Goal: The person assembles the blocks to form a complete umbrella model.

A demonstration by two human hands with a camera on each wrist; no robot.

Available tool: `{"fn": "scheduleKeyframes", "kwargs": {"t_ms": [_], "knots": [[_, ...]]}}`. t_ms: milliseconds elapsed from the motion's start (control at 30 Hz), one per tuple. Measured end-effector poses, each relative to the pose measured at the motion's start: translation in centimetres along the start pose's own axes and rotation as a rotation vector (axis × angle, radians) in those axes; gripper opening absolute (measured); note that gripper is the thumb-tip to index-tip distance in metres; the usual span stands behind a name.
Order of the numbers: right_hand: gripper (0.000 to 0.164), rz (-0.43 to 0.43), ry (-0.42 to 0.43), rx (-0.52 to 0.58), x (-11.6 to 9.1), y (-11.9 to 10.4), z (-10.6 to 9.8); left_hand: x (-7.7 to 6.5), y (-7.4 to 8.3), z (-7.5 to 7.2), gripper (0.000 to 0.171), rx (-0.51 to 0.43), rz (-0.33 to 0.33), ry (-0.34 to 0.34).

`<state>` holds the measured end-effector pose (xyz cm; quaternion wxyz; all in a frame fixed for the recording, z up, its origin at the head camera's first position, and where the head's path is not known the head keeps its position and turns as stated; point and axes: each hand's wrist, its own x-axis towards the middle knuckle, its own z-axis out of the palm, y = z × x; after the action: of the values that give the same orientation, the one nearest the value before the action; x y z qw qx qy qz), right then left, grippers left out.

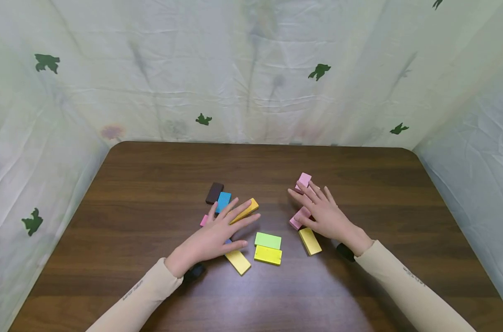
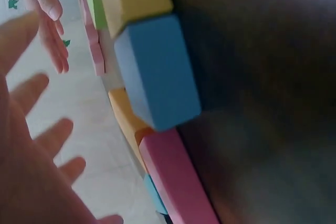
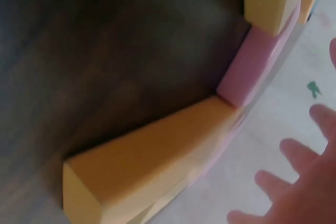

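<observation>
My left hand (image 1: 214, 236) is spread over the left group of blocks, holding nothing. Around it lie a dark brown block (image 1: 214, 193), a light blue block (image 1: 224, 202), an orange block (image 1: 250, 208), a pink block (image 1: 203, 221) and a pale yellow block (image 1: 238, 263). A darker blue block (image 2: 157, 77), mostly covered by that hand in the head view, shows plainly in the left wrist view. Fingers spread, my right hand (image 1: 332, 221) is over two light pink blocks (image 1: 300, 218), partly covering them. A yellow block (image 1: 310, 241) lies just below it. Whether either hand touches a block, I cannot tell.
Between the hands, a light green block (image 1: 268, 240) and a bright yellow block (image 1: 268, 255) lie side by side. Everything rests on a brown wooden table (image 1: 152, 170). Pale cloth (image 1: 251, 92) with green leaf-like patches hangs behind and at both sides.
</observation>
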<state>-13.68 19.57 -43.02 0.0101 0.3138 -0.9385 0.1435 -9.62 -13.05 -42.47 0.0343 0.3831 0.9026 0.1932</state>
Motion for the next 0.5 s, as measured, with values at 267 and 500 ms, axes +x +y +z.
{"fn": "scheduleKeyframes", "kwargs": {"t_ms": [267,500], "knots": [[0.058,-0.124,-0.091,0.076,-0.8,-1.1,0.2,-1.1,0.8,0.4,0.054,-0.027,0.096,-0.138],[0.055,-0.216,-0.163,0.081,-1.5,-1.8,0.5,-1.9,1.1,0.8,0.049,-0.024,0.124,-0.158]]}}
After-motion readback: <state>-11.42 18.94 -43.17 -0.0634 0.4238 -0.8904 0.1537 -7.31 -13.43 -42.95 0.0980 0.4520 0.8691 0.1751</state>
